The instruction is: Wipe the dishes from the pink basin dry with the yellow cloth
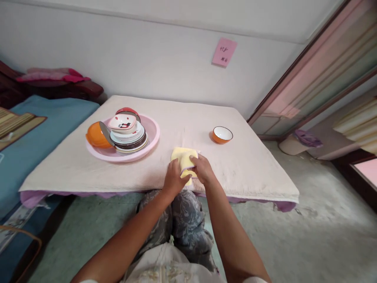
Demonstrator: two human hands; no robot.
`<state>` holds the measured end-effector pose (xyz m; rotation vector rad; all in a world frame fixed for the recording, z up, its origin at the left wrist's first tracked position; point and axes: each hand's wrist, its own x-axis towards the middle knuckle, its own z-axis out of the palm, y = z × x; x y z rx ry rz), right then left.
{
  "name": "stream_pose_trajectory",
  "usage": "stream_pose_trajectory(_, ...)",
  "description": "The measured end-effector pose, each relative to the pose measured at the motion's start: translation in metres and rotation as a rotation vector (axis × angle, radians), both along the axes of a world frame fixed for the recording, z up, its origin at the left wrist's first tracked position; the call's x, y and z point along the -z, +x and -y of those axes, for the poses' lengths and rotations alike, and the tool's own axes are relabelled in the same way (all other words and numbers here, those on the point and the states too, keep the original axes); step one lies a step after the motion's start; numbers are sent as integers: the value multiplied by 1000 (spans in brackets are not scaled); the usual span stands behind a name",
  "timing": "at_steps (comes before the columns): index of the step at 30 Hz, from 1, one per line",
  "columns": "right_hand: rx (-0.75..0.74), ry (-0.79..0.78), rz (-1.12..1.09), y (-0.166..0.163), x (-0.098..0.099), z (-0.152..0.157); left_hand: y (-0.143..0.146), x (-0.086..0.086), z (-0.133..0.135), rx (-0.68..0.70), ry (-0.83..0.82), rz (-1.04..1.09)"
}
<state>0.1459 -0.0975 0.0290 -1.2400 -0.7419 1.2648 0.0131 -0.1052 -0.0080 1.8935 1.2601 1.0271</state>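
Observation:
A yellow cloth (185,156) with a thin purple edge lies folded at the front middle of the table, close to my knees. My right hand (202,169) grips its right side, thumb on top. At its left side, my left hand (174,177) has its fingers curled against the cloth and its thumb stretched toward the right hand. Part of the cloth hangs between and below both hands. Behind and to the right stands an orange bowl (219,138) with a white inside and a dark rim, upright and apart from my hands.
A pink basin (154,135) on the left holds stacked plates (129,137), a patterned white bowl (122,122) and a tilted orange bowl (98,135). The cream table cover (250,173) reaches the wall, where a pink note (224,52) hangs. A bin (291,144) stands right.

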Motion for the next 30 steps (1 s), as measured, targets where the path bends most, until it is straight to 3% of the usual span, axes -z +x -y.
stream_pose_trajectory(4,-39,27,-4,-3,-12,0,0,-3,-16,26,-68,156)
stream_pose_trajectory(7,-11,18,-20,5,-9,7,-10,3,-28,-37,-182,260)
stream_pose_trajectory(12,36,-23,-70,20,27,29,-26,13,-34,-82,-236,309)
stream_pose_trajectory(17,18,-40,-133,5,59,45,-29,5,-17,-44,-282,355)
stream_pose_trajectory(20,39,28,-204,-10,50,38,-25,-1,-7,-40,-328,401)
stream_pose_trajectory(24,4,221,-161,-30,13,6,-21,1,-4,-135,-415,556)
stream_pose_trajectory(26,-124,282,-50,-36,-3,-8,-23,6,-4,-216,-473,658)
stream_pose_trajectory(27,-111,272,51,-36,-8,-13,-25,9,-4,-257,-509,714)
stream_pose_trajectory(30,136,57,501,-22,0,-10,-38,18,-1,-363,-614,865)
